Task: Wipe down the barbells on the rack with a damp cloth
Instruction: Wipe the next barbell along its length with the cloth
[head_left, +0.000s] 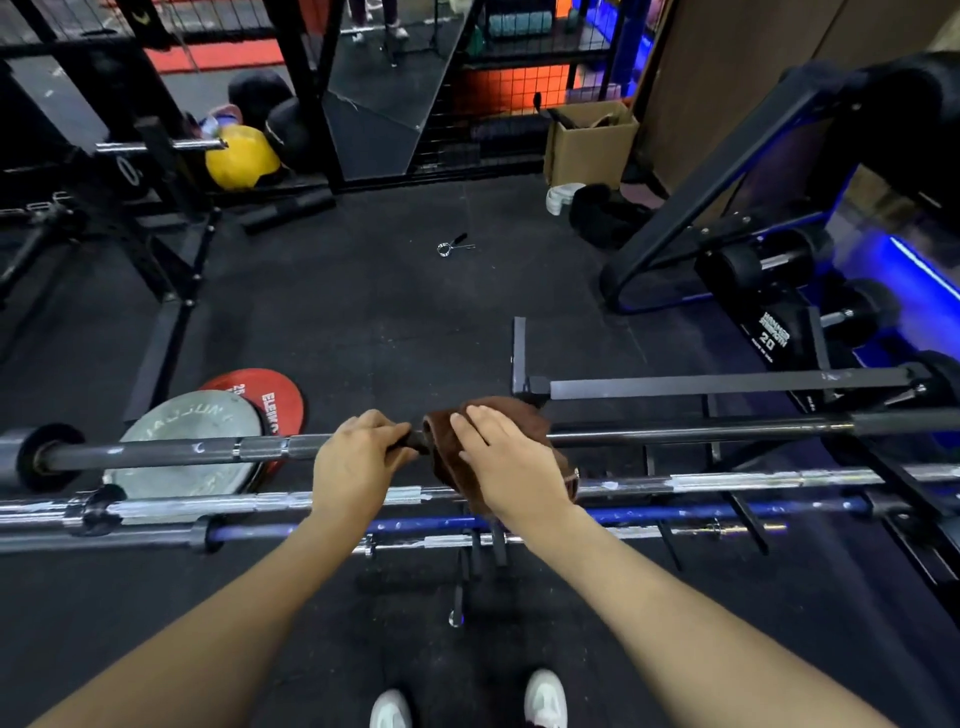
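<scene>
A dark barbell (701, 430) lies across the top of the rack. A brown cloth (506, 408) is wrapped over its shaft near the middle. My right hand (511, 462) grips the cloth around the bar. Just left of the cloth, my left hand (356, 460) curls round the bare shaft. Below this bar lie a chrome barbell (727, 480), a blue barbell (727, 512) and another chrome bar (597, 535), each marked with white specks.
A grey plate (182, 431) and a red plate (270, 397) lie on the floor at the left. A dumbbell rack (769, 332) stands at the right. A collar clip (454, 244) lies on the black floor ahead. A cardboard box (587, 145) and a yellow ball (239, 158) sit further back.
</scene>
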